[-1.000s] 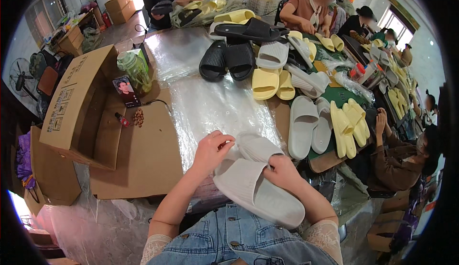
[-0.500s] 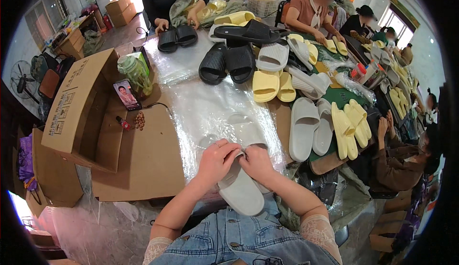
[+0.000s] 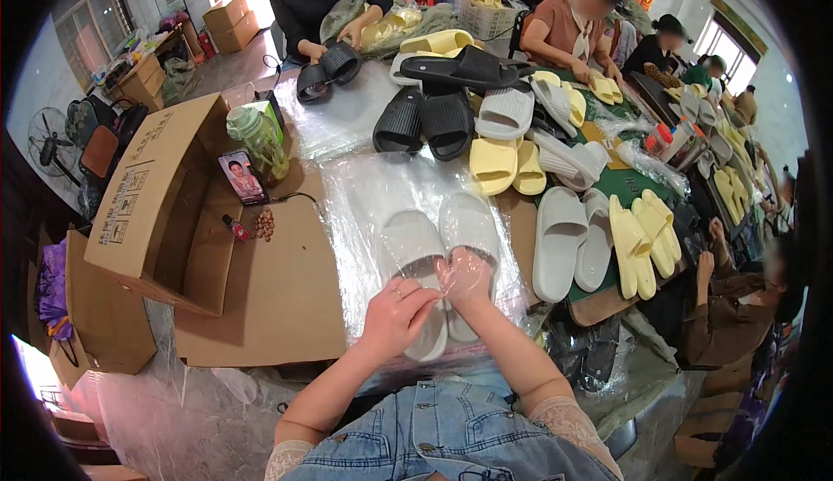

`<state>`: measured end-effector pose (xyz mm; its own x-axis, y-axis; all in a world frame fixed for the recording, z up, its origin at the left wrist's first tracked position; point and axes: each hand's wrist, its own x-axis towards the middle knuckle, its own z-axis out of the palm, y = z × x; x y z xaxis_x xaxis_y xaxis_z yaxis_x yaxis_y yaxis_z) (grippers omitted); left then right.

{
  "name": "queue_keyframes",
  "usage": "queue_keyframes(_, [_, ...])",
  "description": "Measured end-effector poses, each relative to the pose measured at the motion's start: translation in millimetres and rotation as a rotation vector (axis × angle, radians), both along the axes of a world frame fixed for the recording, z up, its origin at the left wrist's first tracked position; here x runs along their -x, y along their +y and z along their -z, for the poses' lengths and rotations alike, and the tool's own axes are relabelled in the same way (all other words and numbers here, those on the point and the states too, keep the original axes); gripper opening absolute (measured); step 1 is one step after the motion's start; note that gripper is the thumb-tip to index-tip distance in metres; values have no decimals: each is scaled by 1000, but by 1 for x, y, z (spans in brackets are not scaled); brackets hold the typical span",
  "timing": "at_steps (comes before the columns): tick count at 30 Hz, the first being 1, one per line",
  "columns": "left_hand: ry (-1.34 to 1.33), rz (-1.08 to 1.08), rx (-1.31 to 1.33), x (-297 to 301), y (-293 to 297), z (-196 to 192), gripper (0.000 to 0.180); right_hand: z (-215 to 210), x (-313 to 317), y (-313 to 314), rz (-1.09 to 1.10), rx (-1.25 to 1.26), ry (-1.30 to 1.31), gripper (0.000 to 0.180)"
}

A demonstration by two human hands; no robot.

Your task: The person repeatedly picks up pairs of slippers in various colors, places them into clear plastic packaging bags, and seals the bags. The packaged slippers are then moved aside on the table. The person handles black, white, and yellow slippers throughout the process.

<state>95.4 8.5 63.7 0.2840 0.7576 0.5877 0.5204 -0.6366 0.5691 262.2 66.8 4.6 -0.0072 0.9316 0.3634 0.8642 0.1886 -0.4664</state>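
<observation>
A pair of light grey slippers (image 3: 411, 236) lies in front of me, toes pointing away, mostly inside a clear plastic bag (image 3: 351, 199). Their heel ends stick out on the near side. My left hand (image 3: 399, 316) is closed, pinching the bag's near edge over the left slipper. My right hand (image 3: 467, 277) reaches under the clear film, with its fingers curled at the right slipper's strap. Plastic glare partly hides those fingertips.
An open cardboard box (image 3: 156, 208), a phone (image 3: 242, 177) and a green-lidded jar (image 3: 258, 143) stand on the left. Black, yellow and grey slippers (image 3: 560, 242) are heaped at right. Across the table, a person (image 3: 334, 4) handles black slippers (image 3: 328, 71); others work at right.
The grey slippers have moved away from me, deeper into the bag, along with my right hand. My left hand stays near the bag's edge. The person opposite has lifted and tilted the black slippers.
</observation>
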Motion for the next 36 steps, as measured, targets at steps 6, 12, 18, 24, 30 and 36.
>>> queue_keyframes(6, [186,-65,-1,-3,3,-1,49,8,-2,-16,-166,110,46,24])
queue_keyframes(12, [284,-73,-23,-22,5,13,50,14,-11,-28,-319,91,-11,37])
queue_keyframes(18, [231,124,52,-33,9,20,48,32,-21,-40,-370,87,6,44])
queue_keyframes(24, [220,219,17,-27,6,18,51,46,1,-16,-285,-16,177,42])
queue_keyframes(30, [297,65,21,-27,6,17,50,69,15,-7,-345,66,-338,45])
queue_keyframes(36, [264,32,-10,-41,6,12,54,86,13,-23,-317,305,-84,54])
